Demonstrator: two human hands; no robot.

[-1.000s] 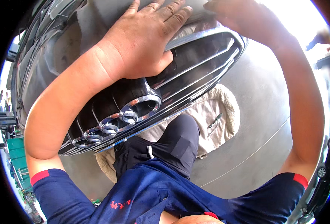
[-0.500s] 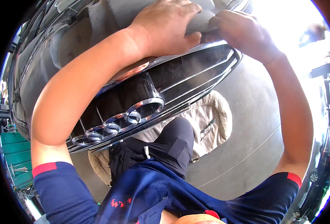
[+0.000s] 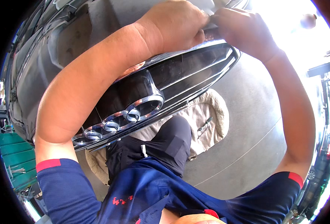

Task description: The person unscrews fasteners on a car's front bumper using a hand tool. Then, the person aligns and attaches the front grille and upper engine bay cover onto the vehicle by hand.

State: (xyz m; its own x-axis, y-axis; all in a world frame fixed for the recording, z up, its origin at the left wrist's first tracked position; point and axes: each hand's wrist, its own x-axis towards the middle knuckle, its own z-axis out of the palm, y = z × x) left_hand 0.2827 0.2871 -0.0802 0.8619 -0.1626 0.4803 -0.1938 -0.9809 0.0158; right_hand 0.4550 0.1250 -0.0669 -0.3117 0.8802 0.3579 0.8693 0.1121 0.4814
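My left hand (image 3: pixel 176 27) is at the front of a dark car, over the upper edge of its grille (image 3: pixel 194 69). Its fingers are curled and the thumb is drawn in. Close by on the right, my right hand (image 3: pixel 244 33) is closed as well, its fingertips almost meeting those of the left. Whatever lies between the fingers is hidden or too small to make out. The black grille has chrome bars and a row of linked chrome rings (image 3: pixel 150 104) below my left forearm. Dark body panels (image 3: pixel 105 22) lie beyond my left arm.
Under my legs is a beige mat (image 3: pixel 219 112) with a fleecy edge, and a small dark-handled tool (image 3: pixel 205 126) rests on it. Grey floor (image 3: pixel 247 130) stretches to the right. A green cabinet (image 3: pixel 17 156) stands at the far left; another car (image 3: pixel 314 175) is at the far right.
My left hand has moved right, closer to my right hand, and its spread fingers have curled in. My right hand has stayed nearly in place.
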